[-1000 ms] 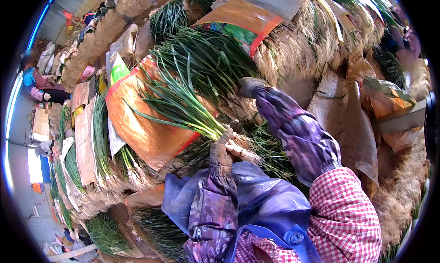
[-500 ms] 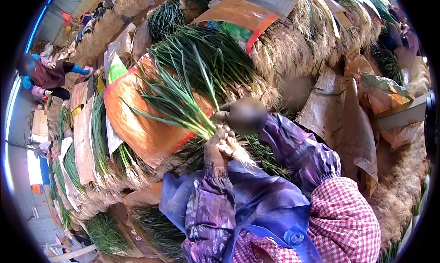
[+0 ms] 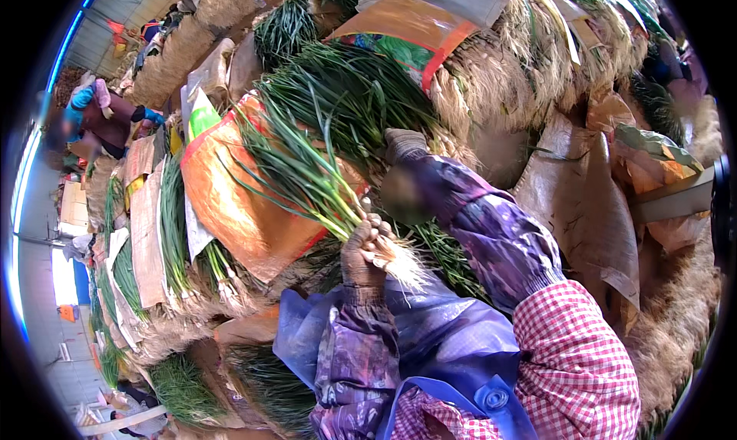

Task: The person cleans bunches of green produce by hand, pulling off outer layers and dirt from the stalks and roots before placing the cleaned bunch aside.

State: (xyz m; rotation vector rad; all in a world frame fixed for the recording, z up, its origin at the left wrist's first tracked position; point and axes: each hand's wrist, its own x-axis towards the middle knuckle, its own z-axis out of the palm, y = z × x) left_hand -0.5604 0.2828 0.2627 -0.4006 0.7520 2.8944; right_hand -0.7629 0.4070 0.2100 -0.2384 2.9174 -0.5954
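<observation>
Right hand [image 3: 405, 147] has moved from the onion bunch [image 3: 335, 207] to the pile [image 3: 345, 91] beyond the orange sack [image 3: 238, 210], its grip hidden; left hand [image 3: 362, 250] curls round the bunch overlapping the sack; loosening could drop it.

The carriers are low stacks of green onions, with a matted mass of pale roots [image 3: 537, 72] along the side of the upper one; what bears the stacks is hidden. A worn orange-brown sheet [image 3: 411, 18] lies across the top of that stack. On the nearer one, an orange woven sack [image 3: 238, 202] is spread, red-edged and rumpled, with a heap of dark-leaved green onions [image 3: 349, 87] along its upper edge.
</observation>
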